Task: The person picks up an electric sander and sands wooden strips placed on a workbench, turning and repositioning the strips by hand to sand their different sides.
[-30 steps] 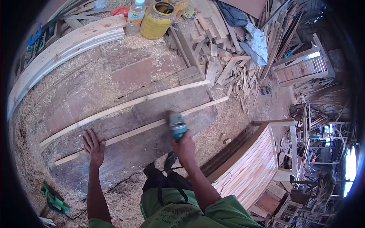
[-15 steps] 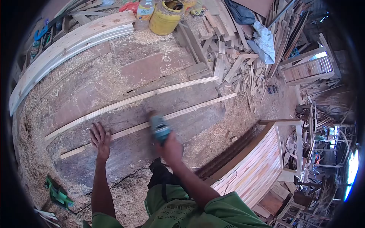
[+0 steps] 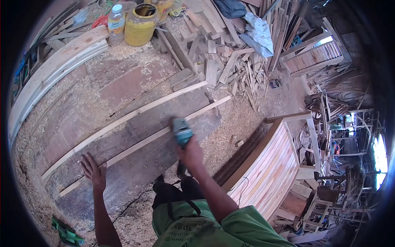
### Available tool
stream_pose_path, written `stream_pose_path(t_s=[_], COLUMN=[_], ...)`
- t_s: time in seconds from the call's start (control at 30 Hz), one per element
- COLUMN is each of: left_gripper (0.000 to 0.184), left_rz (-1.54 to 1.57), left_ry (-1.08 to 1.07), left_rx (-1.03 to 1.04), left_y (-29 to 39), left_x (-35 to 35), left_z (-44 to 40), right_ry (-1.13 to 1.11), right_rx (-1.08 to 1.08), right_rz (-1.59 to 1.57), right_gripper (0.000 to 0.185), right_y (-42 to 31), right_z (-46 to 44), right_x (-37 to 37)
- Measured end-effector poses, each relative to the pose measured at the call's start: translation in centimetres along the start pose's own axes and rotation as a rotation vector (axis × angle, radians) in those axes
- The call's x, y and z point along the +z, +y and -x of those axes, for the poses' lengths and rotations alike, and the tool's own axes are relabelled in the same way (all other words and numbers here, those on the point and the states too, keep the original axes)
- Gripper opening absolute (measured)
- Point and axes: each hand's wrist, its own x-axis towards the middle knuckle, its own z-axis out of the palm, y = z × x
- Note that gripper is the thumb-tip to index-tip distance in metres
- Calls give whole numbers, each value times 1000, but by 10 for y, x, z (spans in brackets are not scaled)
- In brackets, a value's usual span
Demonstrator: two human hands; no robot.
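Note:
My right hand (image 3: 191, 153) grips a teal handheld power tool (image 3: 182, 131) by its body. Its brownish working end, blurred by motion, is over the nearer wood strip (image 3: 135, 149), so I cannot tell its exact kind. Further left, my left hand (image 3: 95, 173) rests across the same strip with fingers spread out. A second, slightly curved wood strip (image 3: 119, 125) lies beyond, roughly alongside the first. Both strips lie on a dark, worn board (image 3: 164, 158) dusted with shavings.
Curved planks (image 3: 61, 64) are stacked at the upper left, beside a plastic bottle (image 3: 116, 24) and a yellow tub (image 3: 141, 29). Wood offcuts (image 3: 230, 61) are heaped at the back. A slatted wooden panel (image 3: 267, 164) stands at right. A green power tool (image 3: 68, 235) lies at lower left.
The view has turned, shifting the scene mostly left. The teal tool has moved a little rightward along the nearer strip. My left hand remains on that strip.

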Motion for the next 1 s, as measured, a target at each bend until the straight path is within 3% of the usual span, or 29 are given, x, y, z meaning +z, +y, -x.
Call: stream_pose_path(t_s=[0.3, 0.4, 0.43, 0.63, 0.73, 0.83, 1.0], left_gripper=[90, 89, 88, 78, 69, 58, 36], left_rz=[-41, -32, -26, -30, 96, 321, 345], left_ry=[-13, -15, -17, -130, 43, 173, 218], left_rx=[32, 51, 53, -20, 255, 419, 300], left_y=[-6, -11, -13, 19, 3, 75, 156], left_x=[1, 3, 3, -22, -1, -10, 16], left_z=[0, -4, -2, -2, -11, -10, 10], right_ry=[189, 171, 204, -121, -216, -170, -167], right_rx=[238, 223, 109, -10, -201, -261, -12], right_rz=[-74, -100, -105, -90, -96, -98, -3], right_gripper=[59, 59, 58, 67, 66, 62, 60], right_y=[113, 134, 136, 35, -7, -26, 7], right_z=[-106, -113, -109, -23, 16, 32, 4], right_x=[-67, -67, -60, -12, 21, 24, -14])
